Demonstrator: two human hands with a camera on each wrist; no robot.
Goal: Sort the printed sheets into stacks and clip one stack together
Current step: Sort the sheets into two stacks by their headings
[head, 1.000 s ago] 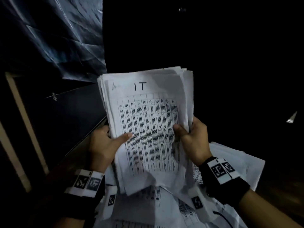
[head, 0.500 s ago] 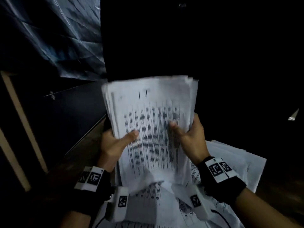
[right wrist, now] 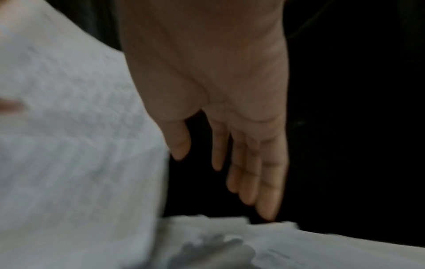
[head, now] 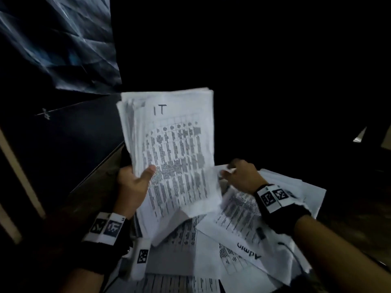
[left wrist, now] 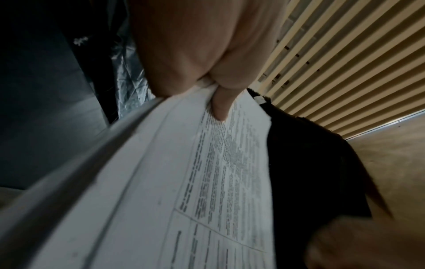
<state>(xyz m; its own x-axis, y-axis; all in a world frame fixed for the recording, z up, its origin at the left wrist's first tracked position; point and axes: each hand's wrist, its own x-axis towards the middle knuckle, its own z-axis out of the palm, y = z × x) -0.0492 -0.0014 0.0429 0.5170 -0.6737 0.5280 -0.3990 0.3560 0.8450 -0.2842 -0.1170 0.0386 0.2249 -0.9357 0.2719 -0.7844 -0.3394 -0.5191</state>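
Observation:
A thick stack of printed sheets (head: 175, 149), with "IT" handwritten on top, stands nearly upright in front of me. My left hand (head: 135, 182) grips its lower left edge, thumb across the front page; the left wrist view shows the same stack (left wrist: 184, 182) pinched under the thumb (left wrist: 220, 107). My right hand (head: 239, 174) is off the stack, just to its right, fingers straight and empty (right wrist: 230, 163). Below lie loose printed sheets (head: 243, 218), one marked "Admin" (head: 249, 250).
The loose sheets spread over a dark wooden surface (head: 91, 197) that runs along my left. A crinkled dark plastic sheet (head: 59, 43) hangs at the upper left. Most of the background is black. Slatted blinds (left wrist: 345, 63) show in the left wrist view.
My right hand has let go of the stack's right edge and moved off to the right. The left hand now holds the stack alone, and it leans slightly left.

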